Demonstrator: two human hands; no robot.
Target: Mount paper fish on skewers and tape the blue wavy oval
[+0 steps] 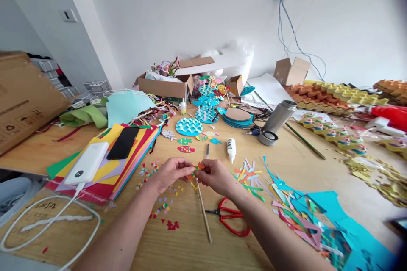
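Note:
My left hand (171,173) and my right hand (218,175) meet over the middle of the table, fingers pinched on a small orange paper cutout (200,166) with green bits on it. Fingers cover most of its outline. Below them a thin wooden stick (204,211) lies on the table; whether its top end touches the cutout I cannot tell. Red-handled scissors (233,218) rest under my right forearm. Beyond my hands are a white glue bottle (231,149), a pen (207,151) and several decorated paper fish (186,149).
Paper scraps (321,220) cover the right side. Coloured sheets (104,169) at left carry a phone (123,143) and a power bank (86,163). Farther back stand a steel flask (280,116), blue egg-carton pieces (189,127) and a cardboard box (165,86). Confetti (163,208) lies near my left forearm.

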